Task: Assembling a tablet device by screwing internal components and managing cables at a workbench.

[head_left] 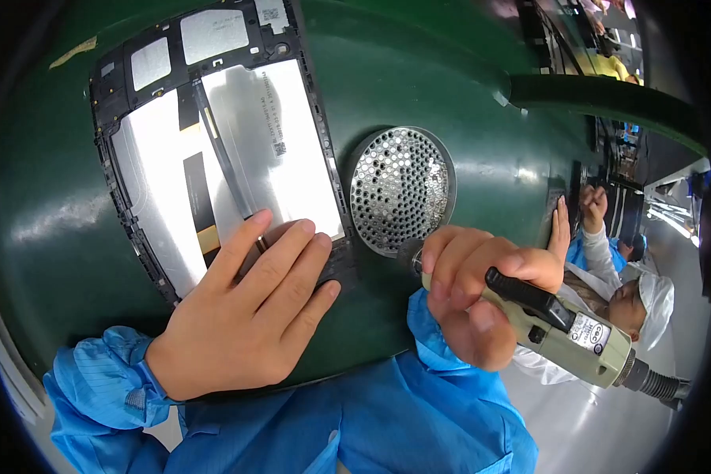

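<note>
An opened tablet-like device (296, 118), with a black frame and shiny silver battery panels, lies on the green table. My left hand (241, 328) rests flat over its near end, fingers stretched out and slightly apart. In my right hand (474, 296) is an electric screwdriver (557, 328), olive-green with a black lever, its cord trailing off to the right. The tool is held tilted, its front end close to a round metal dish (453, 178). That dish has a plate full of small holes, many with tiny screws in them. The screwdriver's bit cannot be made out clearly.
The green table (482, 170) has a raised bar (600, 99) along its far right. At the right, a person in a white cap (656, 304) works with their hands near another dark panel. A yellowish strip (73, 52) lies at the far left.
</note>
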Available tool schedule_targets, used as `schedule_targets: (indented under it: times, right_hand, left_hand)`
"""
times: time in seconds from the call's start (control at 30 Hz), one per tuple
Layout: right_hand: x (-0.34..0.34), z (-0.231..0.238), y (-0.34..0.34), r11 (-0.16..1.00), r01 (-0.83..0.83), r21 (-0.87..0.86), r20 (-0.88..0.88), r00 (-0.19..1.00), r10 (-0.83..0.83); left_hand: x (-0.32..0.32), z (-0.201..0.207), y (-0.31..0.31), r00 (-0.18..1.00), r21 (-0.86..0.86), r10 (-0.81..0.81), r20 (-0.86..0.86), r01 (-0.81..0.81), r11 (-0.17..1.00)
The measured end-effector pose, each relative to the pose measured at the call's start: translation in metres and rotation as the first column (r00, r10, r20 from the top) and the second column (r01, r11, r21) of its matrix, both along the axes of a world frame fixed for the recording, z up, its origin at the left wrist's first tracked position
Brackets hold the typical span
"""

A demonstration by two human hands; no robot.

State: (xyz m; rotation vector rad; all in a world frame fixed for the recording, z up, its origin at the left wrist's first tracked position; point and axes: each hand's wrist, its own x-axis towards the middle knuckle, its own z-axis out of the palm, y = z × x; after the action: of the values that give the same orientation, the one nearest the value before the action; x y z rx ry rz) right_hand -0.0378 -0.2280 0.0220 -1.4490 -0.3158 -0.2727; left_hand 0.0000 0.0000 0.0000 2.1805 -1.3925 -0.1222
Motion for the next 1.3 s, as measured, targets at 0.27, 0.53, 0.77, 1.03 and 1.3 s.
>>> schedule_targets:
  times: [0.27, 0.53, 0.77, 1.03, 1.3]
  right_hand:
    - [0.012, -0.018, -0.009, 0.999, 0.035, -0.005, -0.005, 0.999, -0.035]
    - [0.018, -0.016, -0.013, 0.997, 0.070, -0.034, -0.005, 0.998, -0.070]
    - [0.002, 0.017, 0.007, 0.984, 0.178, 0.032, 0.090, 0.979, -0.180]
    - [0.005, 0.012, 0.022, 0.996, -0.075, -0.046, 0.082, 0.994, 0.079]
    - [0.004, 0.012, 0.025, 0.997, -0.075, -0.031, 0.066, 0.995, 0.077]
  left_hand:
    - [0.011, -0.012, -0.010, 1.000, 0.011, -0.006, 0.022, 0.006, 1.000]
    - [0.015, -0.019, -0.020, 0.999, -0.036, 0.007, 0.040, -0.006, 0.999]
    - [0.011, -0.013, -0.005, 0.997, -0.055, -0.007, 0.076, 0.011, 0.998]
    - [0.008, -0.010, 0.000, 0.998, -0.082, 0.022, 0.059, -0.017, 0.996]
    - [0.006, -0.011, 0.002, 0.998, -0.082, 0.029, 0.061, -0.024, 0.996]
